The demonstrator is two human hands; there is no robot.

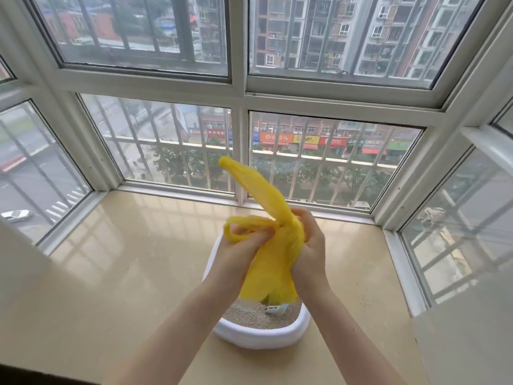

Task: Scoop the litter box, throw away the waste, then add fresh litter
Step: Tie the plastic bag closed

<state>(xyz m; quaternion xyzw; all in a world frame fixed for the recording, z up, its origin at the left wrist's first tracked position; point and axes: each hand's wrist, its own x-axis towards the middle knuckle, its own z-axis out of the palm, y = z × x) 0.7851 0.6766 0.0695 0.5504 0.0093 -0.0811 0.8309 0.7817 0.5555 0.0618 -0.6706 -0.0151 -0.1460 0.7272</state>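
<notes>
A: Where is the litter box?

B: The white litter box [262, 336] sits on the beige stone window ledge [125, 259], just below the person's wrists. Only its near part shows; grainy tan litter [249, 315] fills it, and a small white scoop [275, 309] lies on the litter, partly under the bag.

A: And the bag?

B: A yellow plastic bag [270, 276] is held up over the box between both hands. Its body hangs down between the forearms, the lower end close over the litter. One handle strip [249, 179] stands up and leans left against the window [333, 162]; a second handle [244, 223] loops out to the left.

A: How are the fingers?

B: The left hand [244, 245] has its fingers curled and pinching that looped handle near the bag's neck. The right hand [309, 245] is closed in a fist round the gathered neck, fingers pressed together, thumb side up.

A: Do the hands touch?

B: They are close, with the bunched plastic between them.
</notes>
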